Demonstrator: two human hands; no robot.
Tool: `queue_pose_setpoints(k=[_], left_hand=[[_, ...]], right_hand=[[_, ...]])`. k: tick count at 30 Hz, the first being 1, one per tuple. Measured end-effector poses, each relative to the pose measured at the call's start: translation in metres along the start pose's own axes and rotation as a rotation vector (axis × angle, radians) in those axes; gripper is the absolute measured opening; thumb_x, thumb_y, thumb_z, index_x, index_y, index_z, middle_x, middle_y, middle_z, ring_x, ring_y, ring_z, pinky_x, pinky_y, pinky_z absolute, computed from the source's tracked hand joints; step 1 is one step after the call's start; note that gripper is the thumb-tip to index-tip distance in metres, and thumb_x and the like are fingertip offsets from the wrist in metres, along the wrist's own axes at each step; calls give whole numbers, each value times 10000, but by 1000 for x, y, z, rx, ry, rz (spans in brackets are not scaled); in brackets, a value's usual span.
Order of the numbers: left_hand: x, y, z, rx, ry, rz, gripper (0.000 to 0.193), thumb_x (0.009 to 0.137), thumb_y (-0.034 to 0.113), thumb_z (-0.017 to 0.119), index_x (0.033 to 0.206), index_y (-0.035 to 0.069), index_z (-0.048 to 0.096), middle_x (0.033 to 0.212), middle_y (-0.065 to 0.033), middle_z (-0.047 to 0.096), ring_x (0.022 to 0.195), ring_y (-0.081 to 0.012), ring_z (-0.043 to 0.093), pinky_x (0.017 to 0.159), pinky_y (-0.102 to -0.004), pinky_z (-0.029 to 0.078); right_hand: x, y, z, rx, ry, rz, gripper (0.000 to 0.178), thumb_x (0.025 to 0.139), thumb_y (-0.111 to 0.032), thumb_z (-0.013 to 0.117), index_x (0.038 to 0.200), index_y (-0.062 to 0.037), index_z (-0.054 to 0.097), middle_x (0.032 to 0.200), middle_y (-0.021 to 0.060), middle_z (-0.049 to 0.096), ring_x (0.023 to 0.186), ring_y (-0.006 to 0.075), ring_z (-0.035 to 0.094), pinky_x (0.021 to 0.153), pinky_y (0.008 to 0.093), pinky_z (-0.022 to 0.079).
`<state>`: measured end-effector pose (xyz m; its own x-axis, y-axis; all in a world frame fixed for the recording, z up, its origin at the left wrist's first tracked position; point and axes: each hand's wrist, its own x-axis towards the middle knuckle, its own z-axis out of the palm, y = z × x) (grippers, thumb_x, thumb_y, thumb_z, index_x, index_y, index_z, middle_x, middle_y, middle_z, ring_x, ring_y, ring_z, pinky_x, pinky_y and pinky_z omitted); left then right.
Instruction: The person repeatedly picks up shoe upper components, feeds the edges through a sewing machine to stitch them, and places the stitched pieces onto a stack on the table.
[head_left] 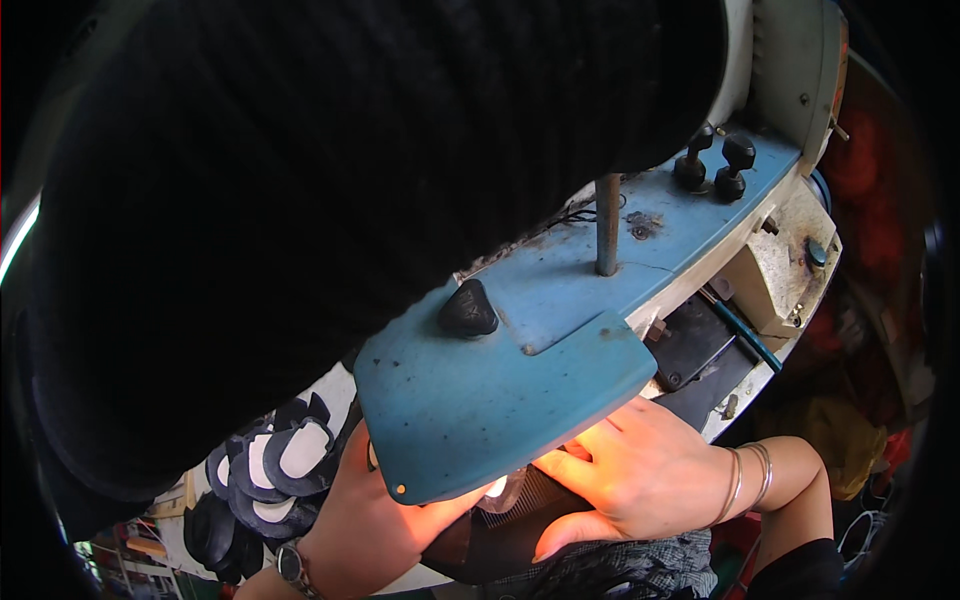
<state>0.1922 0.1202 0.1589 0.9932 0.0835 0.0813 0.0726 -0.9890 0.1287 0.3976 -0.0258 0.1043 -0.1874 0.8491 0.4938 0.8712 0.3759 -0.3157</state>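
Under the blue machine head [500, 410], a warm light falls on both my hands. My right hand [640, 475], with bangles at the wrist, lies on a dark, flexible-looking piece [490, 550] with a fine-striped area. Its thumb and forefinger are stretched apart. My left hand [375, 520], wearing a watch [291, 563], reaches the same piece from the other side. The machine head hides most of its fingers, so its grip does not show. A small pale, shiny part [505, 492] shows between the hands, its kind unclear.
Dark pieces with white ovals [300, 450] are heaped left of my left hand. A big black fabric-like shape [350, 180] blocks the upper left. Black knobs [735, 165] and a metal post [607, 225] stand on the machine. Cables [865, 530] hang at lower right.
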Motion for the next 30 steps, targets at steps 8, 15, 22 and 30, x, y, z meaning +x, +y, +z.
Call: queue_pose_setpoints(k=[8,15,22,30], left_hand=[[-5,37,24,207,199,-109,303,851,119,636,1146,100,703,1182,-43,680,988,-222,611,937,-453,374],[-1,62,42,267,250,-353,301,848,135,599,1133,147,697,1129,3,681,1050,-216,547,936,-448,294],[1,63,52,235,202,-421,350,842,77,559,1187,72,620,1078,-73,657,1068,-283,503,901,-462,299],[0,53,32,102,206,-308,501,804,259,696,1263,78,610,1139,-102,649,1104,-313,487,900,-480,263]], right_hand=[[-1,1,3,18,6,21,649,855,-599,625,1055,18,645,955,81,574,858,234,548,778,318,451],[1,2,0,25,4,13,627,857,-589,633,1040,10,644,1005,101,589,881,246,560,786,329,459],[1,-2,-6,58,-46,42,667,844,-599,639,1076,26,645,1014,119,586,907,253,567,802,338,468],[-1,-2,-4,47,-31,49,678,813,-624,650,1097,-8,660,967,91,556,849,246,539,753,350,463]])
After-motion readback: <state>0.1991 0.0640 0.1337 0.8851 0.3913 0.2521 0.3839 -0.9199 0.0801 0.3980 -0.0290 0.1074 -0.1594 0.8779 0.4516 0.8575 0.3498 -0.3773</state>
